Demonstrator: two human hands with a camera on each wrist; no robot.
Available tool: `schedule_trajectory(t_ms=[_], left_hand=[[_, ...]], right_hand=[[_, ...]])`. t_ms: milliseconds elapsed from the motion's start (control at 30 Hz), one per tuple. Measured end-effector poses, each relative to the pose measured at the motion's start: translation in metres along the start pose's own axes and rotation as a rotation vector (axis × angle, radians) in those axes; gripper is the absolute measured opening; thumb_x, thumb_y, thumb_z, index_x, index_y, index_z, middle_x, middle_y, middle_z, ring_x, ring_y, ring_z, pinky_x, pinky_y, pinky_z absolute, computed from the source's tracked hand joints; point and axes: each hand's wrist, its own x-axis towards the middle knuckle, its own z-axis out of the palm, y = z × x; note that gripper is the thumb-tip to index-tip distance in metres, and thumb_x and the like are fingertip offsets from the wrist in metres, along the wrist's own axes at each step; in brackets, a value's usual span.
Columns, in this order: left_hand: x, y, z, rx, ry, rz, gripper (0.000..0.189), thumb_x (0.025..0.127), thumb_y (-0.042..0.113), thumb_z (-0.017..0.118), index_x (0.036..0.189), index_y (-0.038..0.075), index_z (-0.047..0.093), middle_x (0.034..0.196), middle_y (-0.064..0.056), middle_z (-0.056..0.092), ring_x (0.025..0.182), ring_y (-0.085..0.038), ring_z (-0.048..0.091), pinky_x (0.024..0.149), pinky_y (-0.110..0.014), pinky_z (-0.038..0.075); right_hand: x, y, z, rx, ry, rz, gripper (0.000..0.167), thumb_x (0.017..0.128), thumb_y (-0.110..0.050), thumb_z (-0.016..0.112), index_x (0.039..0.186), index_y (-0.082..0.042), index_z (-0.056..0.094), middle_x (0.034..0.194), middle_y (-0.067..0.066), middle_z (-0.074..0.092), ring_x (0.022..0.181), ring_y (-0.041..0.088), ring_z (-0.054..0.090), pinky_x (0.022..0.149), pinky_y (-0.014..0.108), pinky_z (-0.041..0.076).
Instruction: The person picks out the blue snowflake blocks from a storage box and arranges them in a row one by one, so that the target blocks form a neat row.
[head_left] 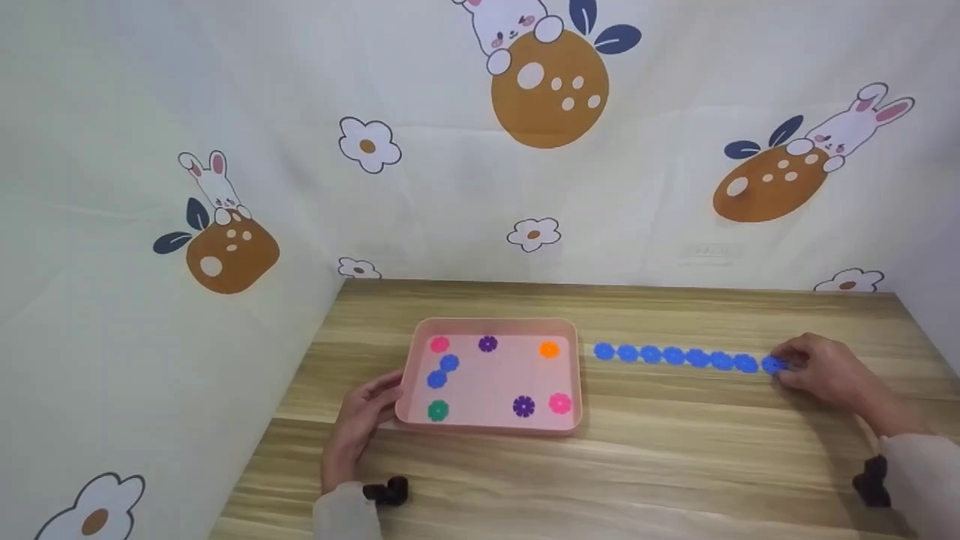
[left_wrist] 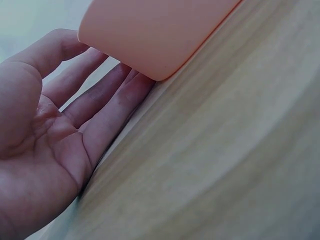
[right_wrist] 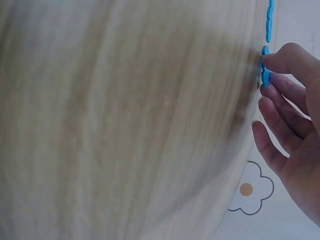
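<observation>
My right hand [head_left: 829,371] pinches a blue flower-shaped disc [head_left: 772,364] between thumb and fingers, down at the tabletop. This disc [right_wrist: 265,67] is seen edge-on in the right wrist view, with a small gap to its neighbour. It stands at the right end of a row of several blue discs [head_left: 674,355]. My left hand [head_left: 358,420] touches the left wall of a pink tray [head_left: 491,430], its fingers extended against the tray's corner [left_wrist: 155,65]; the fingertips are hidden. Inside the tray are two blue discs [head_left: 443,371], one against the other.
Also in the tray lie pink discs [head_left: 559,403], purple discs [head_left: 523,406], a green disc [head_left: 438,410] and an orange disc [head_left: 549,349]. The wooden table [head_left: 600,480] meets a patterned cloth backdrop [head_left: 442,202] at the back and left.
</observation>
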Motion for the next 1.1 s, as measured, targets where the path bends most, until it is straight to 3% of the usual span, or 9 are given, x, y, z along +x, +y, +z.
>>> schedule_trajectory(t_ms=[233, 533, 733, 867, 967, 1100], left_hand=[[-0.002, 0.0, -0.002, 0.032, -0.012, -0.04, 0.044, 0.093, 0.023, 0.072, 0.135, 0.015, 0.064, 0.138, -0.011, 0.064, 0.116, -0.021, 0.068, 0.093, -0.032, 0.059], [-0.002, 0.002, -0.002, 0.053, -0.01, -0.034, 0.044, 0.093, 0.025, 0.071, 0.135, 0.017, 0.063, 0.139, -0.01, 0.063, 0.118, -0.022, 0.067, 0.096, -0.034, 0.058], [-0.003, 0.0, -0.003, 0.048, -0.004, -0.034, 0.046, 0.092, 0.026, 0.073, 0.135, 0.014, 0.063, 0.138, -0.012, 0.064, 0.116, -0.021, 0.068, 0.093, -0.032, 0.059], [-0.002, -0.001, -0.001, 0.032, 0.017, -0.037, 0.045, 0.092, 0.022, 0.072, 0.134, 0.008, 0.064, 0.136, -0.016, 0.065, 0.11, -0.02, 0.07, 0.088, -0.03, 0.06], [0.0, 0.0, 0.001, 0.038, 0.027, -0.039, 0.043, 0.093, 0.02, 0.071, 0.134, 0.008, 0.064, 0.136, -0.015, 0.065, 0.109, -0.018, 0.07, 0.087, -0.03, 0.061], [-0.001, 0.001, 0.001, 0.044, 0.024, -0.042, 0.043, 0.093, 0.022, 0.071, 0.134, 0.01, 0.064, 0.137, -0.015, 0.064, 0.111, -0.019, 0.069, 0.089, -0.031, 0.06]], right_hand=[[-0.001, 0.001, 0.005, 0.016, -0.003, -0.008, 0.039, 0.083, -0.012, 0.072, 0.116, 0.009, 0.066, 0.113, 0.029, 0.065, 0.101, 0.042, 0.061, 0.087, 0.059, 0.052], [0.003, -0.01, 0.0, 0.003, 0.038, -0.052, 0.039, 0.085, -0.009, 0.071, 0.119, 0.009, 0.064, 0.104, 0.022, 0.068, 0.09, 0.031, 0.063, 0.073, 0.033, 0.051], [0.009, -0.041, -0.009, 0.053, 0.11, -0.067, 0.033, 0.092, -0.01, 0.067, 0.121, 0.006, 0.066, 0.105, 0.021, 0.069, 0.092, 0.029, 0.064, 0.066, 0.021, 0.05], [0.012, -0.068, -0.014, 0.096, 0.175, -0.143, 0.029, 0.092, -0.01, 0.07, 0.118, 0.003, 0.069, 0.105, 0.018, 0.073, 0.085, 0.0, 0.06, 0.066, 0.016, 0.051], [0.017, -0.088, -0.019, 0.108, 0.186, -0.188, 0.026, 0.093, -0.012, 0.07, 0.115, 0.0, 0.071, 0.103, 0.015, 0.074, 0.081, -0.012, 0.053, 0.068, 0.015, 0.051], [0.023, -0.115, -0.022, 0.112, 0.164, -0.243, 0.021, 0.095, -0.015, 0.068, 0.113, -0.004, 0.072, 0.102, 0.009, 0.072, 0.084, -0.006, 0.057, 0.071, 0.016, 0.051]])
